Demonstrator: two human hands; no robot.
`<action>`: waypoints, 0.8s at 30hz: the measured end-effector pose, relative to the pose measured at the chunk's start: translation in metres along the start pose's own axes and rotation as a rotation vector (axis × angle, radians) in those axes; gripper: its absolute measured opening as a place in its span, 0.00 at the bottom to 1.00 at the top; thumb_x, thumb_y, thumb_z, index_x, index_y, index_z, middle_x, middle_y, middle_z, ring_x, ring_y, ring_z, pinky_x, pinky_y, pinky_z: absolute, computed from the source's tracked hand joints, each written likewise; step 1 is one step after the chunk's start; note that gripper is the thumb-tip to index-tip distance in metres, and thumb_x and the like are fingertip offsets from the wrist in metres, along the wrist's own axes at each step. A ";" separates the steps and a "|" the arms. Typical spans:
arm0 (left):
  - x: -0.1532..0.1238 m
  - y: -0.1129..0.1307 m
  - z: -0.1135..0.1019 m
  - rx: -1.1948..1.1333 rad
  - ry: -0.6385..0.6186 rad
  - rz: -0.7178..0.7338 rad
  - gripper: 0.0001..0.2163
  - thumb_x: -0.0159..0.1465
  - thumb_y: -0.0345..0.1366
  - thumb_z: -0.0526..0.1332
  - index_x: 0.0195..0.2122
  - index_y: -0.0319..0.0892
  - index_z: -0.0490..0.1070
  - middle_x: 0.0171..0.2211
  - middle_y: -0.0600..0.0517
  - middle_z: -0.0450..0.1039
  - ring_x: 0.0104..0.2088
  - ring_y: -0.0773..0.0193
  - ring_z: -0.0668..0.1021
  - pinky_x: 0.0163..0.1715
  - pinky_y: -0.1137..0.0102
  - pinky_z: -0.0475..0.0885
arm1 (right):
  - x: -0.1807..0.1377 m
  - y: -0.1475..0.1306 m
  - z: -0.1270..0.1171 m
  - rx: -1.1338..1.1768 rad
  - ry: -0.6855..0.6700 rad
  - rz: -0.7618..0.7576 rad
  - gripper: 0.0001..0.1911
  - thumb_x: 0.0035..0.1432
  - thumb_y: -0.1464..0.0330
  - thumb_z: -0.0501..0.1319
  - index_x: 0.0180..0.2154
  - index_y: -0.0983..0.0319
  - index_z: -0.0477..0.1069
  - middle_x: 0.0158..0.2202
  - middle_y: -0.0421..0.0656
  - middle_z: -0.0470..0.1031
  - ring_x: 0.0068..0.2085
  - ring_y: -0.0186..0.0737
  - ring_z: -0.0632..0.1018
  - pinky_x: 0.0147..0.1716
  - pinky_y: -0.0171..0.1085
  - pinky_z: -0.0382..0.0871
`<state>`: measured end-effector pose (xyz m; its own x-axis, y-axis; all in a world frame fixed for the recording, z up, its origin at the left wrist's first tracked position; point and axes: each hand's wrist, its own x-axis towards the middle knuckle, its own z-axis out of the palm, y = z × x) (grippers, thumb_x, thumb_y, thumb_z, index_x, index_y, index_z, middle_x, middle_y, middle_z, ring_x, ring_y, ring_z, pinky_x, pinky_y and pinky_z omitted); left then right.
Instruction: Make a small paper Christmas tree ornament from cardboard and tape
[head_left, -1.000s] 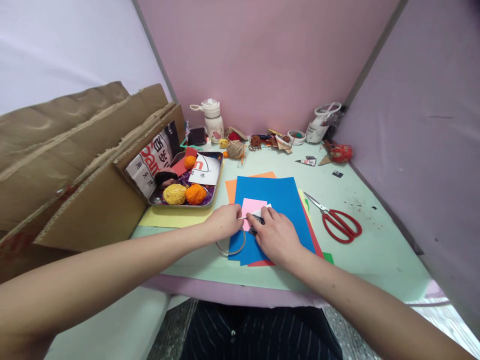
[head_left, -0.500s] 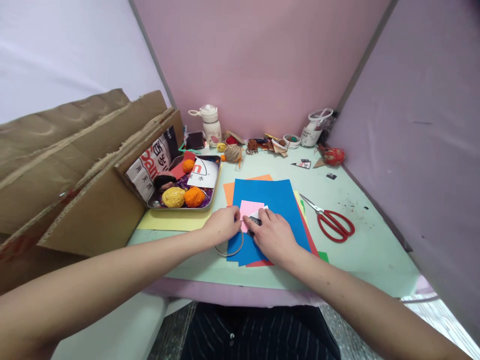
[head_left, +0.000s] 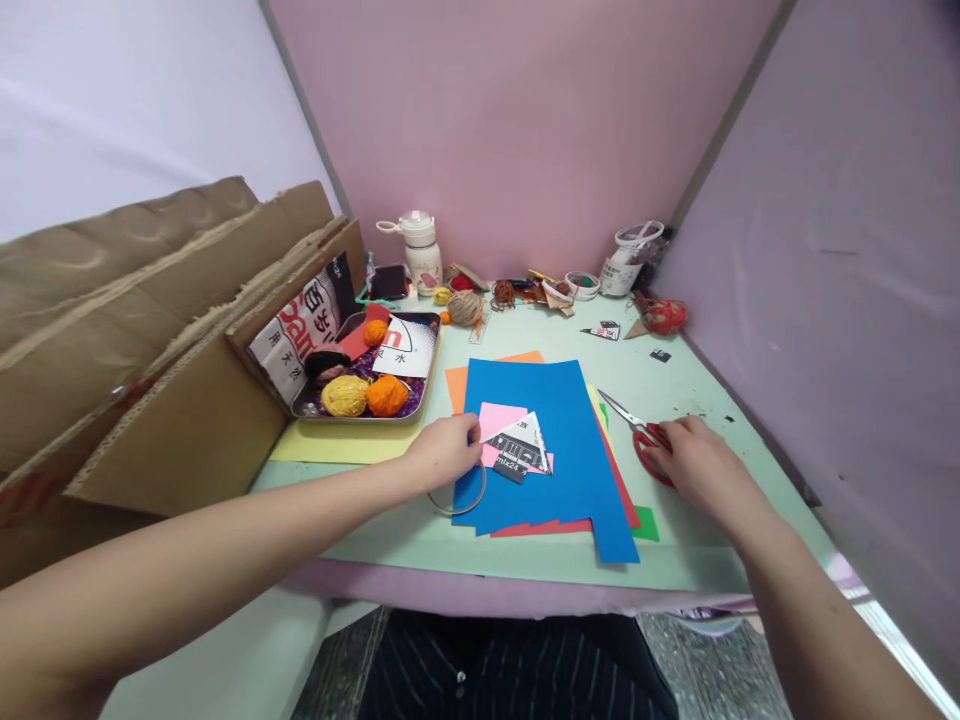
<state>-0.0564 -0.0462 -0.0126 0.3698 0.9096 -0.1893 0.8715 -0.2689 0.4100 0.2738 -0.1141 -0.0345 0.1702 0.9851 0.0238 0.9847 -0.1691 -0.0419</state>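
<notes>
My left hand (head_left: 448,447) is closed in a pinch at the left tip of a white-and-black printed triangular piece (head_left: 517,440), which lies over a small pink paper (head_left: 499,412). A thin ring (head_left: 459,512) lies just below that hand. Underneath are sheets of coloured paper, with a blue sheet (head_left: 551,385) on top. To the right, my right hand (head_left: 694,460) has its fingers on the red handles of a pair of scissors (head_left: 646,437). The scissors lie on the table with blades pointing away to the left; my hand hides part of the handles.
At left, a metal tray (head_left: 431,385) with yarn balls stands on yellow paper (head_left: 330,445), beside cardboard sheets (head_left: 172,400). Along the back are a white bottle (head_left: 424,255), yarn (head_left: 466,308), a clear-topped bucket (head_left: 622,265) and red yarn (head_left: 664,315). Printed scraps (head_left: 604,330) lie back right.
My right hand has left the printed piece and moved right onto the scissors' handles. The printed triangle is now uncovered, and a blue strip shows at the front edge. My left hand has barely moved.
</notes>
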 end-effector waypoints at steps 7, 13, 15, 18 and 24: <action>-0.002 0.002 -0.001 -0.003 -0.004 -0.003 0.04 0.56 0.38 0.56 0.30 0.45 0.67 0.29 0.53 0.74 0.29 0.62 0.73 0.23 0.71 0.58 | 0.003 0.008 0.002 -0.053 -0.094 0.032 0.20 0.59 0.56 0.49 0.30 0.65 0.69 0.29 0.49 0.70 0.27 0.44 0.72 0.24 0.38 0.57; 0.000 0.001 -0.003 -0.002 -0.011 0.019 0.04 0.56 0.38 0.56 0.29 0.45 0.67 0.29 0.53 0.74 0.28 0.62 0.73 0.23 0.71 0.58 | -0.006 -0.011 -0.019 0.108 0.057 0.044 0.21 0.59 0.55 0.49 0.41 0.65 0.66 0.32 0.49 0.74 0.29 0.43 0.74 0.25 0.37 0.60; 0.001 0.001 -0.003 0.001 -0.017 0.031 0.04 0.56 0.38 0.55 0.29 0.45 0.66 0.28 0.53 0.73 0.28 0.62 0.73 0.23 0.71 0.58 | -0.011 -0.027 -0.024 0.222 0.095 -0.041 0.22 0.59 0.54 0.51 0.46 0.63 0.64 0.34 0.47 0.75 0.31 0.42 0.75 0.26 0.35 0.62; 0.001 0.001 -0.004 0.014 -0.021 0.033 0.04 0.56 0.37 0.55 0.29 0.45 0.67 0.28 0.53 0.73 0.28 0.62 0.73 0.23 0.72 0.58 | -0.018 -0.051 -0.026 0.289 0.103 -0.266 0.23 0.56 0.53 0.55 0.47 0.63 0.63 0.40 0.48 0.74 0.37 0.42 0.75 0.31 0.36 0.65; 0.002 0.001 -0.004 -0.006 -0.023 0.029 0.05 0.56 0.38 0.56 0.29 0.44 0.67 0.28 0.53 0.73 0.28 0.63 0.73 0.23 0.72 0.59 | -0.026 -0.088 -0.026 0.101 0.142 -0.488 0.14 0.57 0.61 0.57 0.42 0.63 0.67 0.38 0.47 0.71 0.39 0.43 0.73 0.35 0.38 0.65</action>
<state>-0.0556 -0.0431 -0.0088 0.4025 0.8937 -0.1980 0.8585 -0.2935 0.4206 0.1839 -0.1257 -0.0056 -0.2981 0.9335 0.1994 0.9433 0.3201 -0.0882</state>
